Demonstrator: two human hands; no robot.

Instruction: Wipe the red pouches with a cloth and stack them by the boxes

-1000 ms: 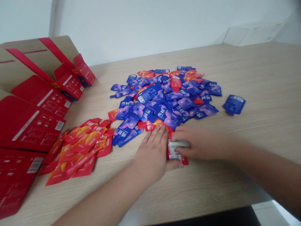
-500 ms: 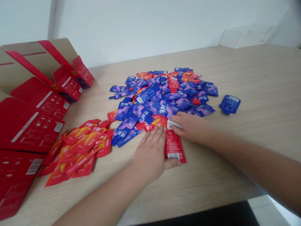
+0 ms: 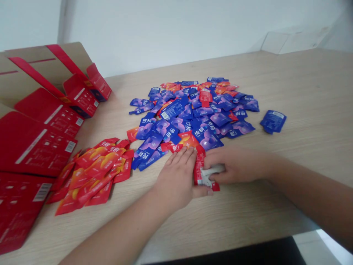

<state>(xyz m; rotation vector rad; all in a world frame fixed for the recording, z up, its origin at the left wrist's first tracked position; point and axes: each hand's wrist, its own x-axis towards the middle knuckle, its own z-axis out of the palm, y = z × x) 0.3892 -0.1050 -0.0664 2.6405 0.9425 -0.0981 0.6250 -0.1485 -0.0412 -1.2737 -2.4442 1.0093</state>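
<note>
A red pouch lies on the table, its printed back and barcode upward. My left hand rests flat along its left side, fingers stretched toward its far end and thumb across the near end. In my closed right hand is a crumpled white wipe, pressed on the pouch near its barcode. Just beyond my hands spreads a heap of blue pouches with some red ones mixed in. Left of my left hand lies a pile of red-orange pouches.
Open red cartons stand in a row along the left side. One blue pouch lies apart at the right. A white wall rises behind the wooden table, with a pale flat object at the back right.
My right hand has drawn the wipe toward me, from the pouch's far end down to its barcode end. My left hand has stayed in place on the pouch.
</note>
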